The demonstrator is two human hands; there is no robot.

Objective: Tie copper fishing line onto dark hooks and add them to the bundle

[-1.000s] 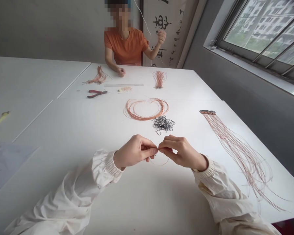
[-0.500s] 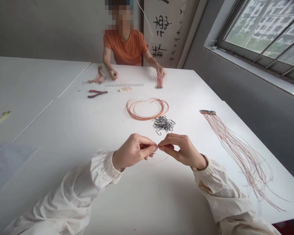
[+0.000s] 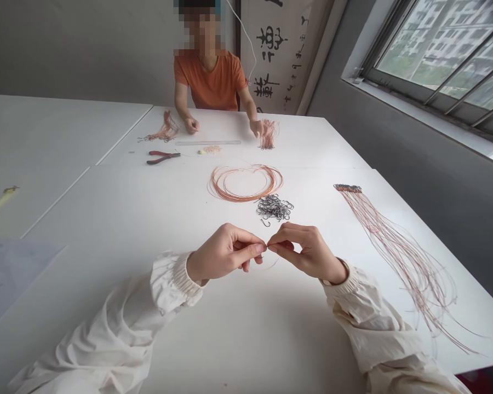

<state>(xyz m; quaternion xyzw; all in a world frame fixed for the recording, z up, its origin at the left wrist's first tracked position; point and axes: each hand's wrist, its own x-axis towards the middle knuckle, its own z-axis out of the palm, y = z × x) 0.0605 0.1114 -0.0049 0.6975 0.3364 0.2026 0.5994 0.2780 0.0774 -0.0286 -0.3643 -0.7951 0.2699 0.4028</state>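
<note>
My left hand (image 3: 225, 253) and right hand (image 3: 308, 251) pinch a thin orange line (image 3: 273, 264) fingertip to fingertip (anything else in the pinch is too small to tell), wrists angled inward above the white table (image 3: 246, 328), just below a heap of fish hooks (image 3: 274, 208).

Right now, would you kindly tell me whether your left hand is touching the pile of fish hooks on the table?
No, your left hand is pinched fingertip to fingertip with your right hand, apart from the pile of fish hooks farther up the table.

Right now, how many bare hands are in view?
4: the person's left hand and right hand, pinching together; the orange-shirted co-worker's hand and other hand across the white table.
</note>
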